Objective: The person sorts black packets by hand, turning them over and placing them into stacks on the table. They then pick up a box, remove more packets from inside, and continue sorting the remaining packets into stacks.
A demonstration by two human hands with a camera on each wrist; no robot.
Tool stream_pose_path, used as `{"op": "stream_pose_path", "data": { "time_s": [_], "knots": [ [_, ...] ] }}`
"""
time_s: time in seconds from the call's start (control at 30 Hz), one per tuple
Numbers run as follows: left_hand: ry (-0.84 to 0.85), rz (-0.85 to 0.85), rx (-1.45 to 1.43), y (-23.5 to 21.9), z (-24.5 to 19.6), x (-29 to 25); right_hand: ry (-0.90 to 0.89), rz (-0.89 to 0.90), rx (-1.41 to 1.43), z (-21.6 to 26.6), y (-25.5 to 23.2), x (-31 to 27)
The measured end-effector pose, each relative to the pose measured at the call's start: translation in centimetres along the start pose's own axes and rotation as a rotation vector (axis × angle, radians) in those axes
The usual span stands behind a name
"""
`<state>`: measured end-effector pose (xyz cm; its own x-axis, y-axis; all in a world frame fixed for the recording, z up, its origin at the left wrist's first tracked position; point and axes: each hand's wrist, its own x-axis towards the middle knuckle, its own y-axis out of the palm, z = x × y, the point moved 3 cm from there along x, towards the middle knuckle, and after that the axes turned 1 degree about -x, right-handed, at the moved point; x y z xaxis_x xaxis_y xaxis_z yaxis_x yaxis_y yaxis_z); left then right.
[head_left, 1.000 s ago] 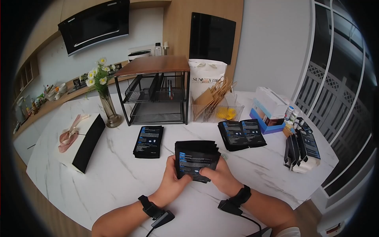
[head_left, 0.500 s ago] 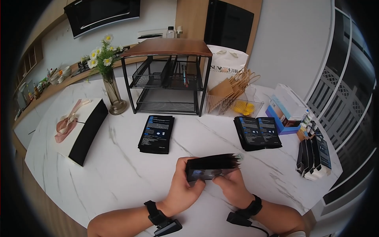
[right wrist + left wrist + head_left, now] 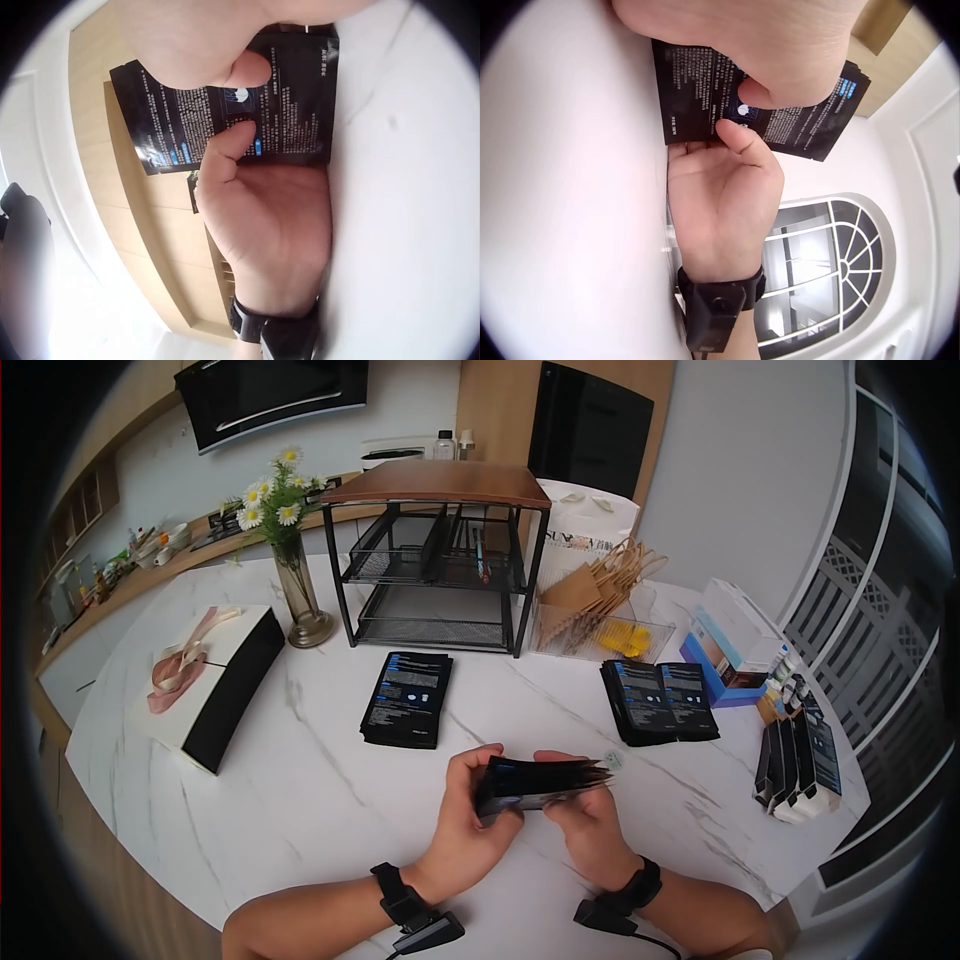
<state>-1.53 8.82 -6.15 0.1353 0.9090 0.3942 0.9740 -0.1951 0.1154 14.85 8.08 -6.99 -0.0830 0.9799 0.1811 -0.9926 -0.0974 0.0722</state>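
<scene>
Both hands hold a stack of flat black sachets [image 3: 540,778] between them, close over the table's front half. My left hand [image 3: 468,832] grips the left end, its thumb across the printed face and its fingers behind. At the other end my right hand [image 3: 597,838] grips likewise, thumb on the face. White and blue print and a small picture show on the front sachet [image 3: 694,90] in the left wrist view. From the head view the stack stands tilted, with its upper edges fanned at the right. Beyond the hands lie a single pile of sachets [image 3: 407,700] and a double pile of sachets [image 3: 660,700].
Black cartons [image 3: 795,770] stand at the right edge of the marble-patterned table [image 3: 330,810]. Toward the back are a wire-drawer rack [image 3: 435,485], a flower vase [image 3: 300,595], a clear bin [image 3: 600,635] with paper bags, and a blue-white box [image 3: 735,645]. A ribboned box [image 3: 215,690] lies left.
The stack has tipped from face-up toward the head camera to nearly edge-on, and its upper edges have spread apart at the right. Both hands keep their grip. The head view has shifted.
</scene>
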Motion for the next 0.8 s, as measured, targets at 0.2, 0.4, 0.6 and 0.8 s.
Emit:
{"op": "stream_pose_path", "data": {
  "time_s": [0.2, 0.4, 0.6, 0.8],
  "knots": [
    [-0.051, 0.086, -0.009, 0.1, 0.9, -0.2, -0.036, 0.079, -0.014, 0.1, 0.1, -0.1],
    [-0.097, 0.048, 0.005, 0.0, 0.4, 0.0, -0.101, 0.072, -0.146, -0.8, -0.1, 0.3],
    [-0.112, 0.063, 0.024, 0.1, 0.5, -0.1, -0.135, 0.017, -0.137, -0.2, 0.3, 0.0],
    [-0.080, 0.070, 0.040, 0.2, 0.7, 0.0, -0.120, 0.031, -0.122, -0.1, 0.3, 0.0]
  ]
}}
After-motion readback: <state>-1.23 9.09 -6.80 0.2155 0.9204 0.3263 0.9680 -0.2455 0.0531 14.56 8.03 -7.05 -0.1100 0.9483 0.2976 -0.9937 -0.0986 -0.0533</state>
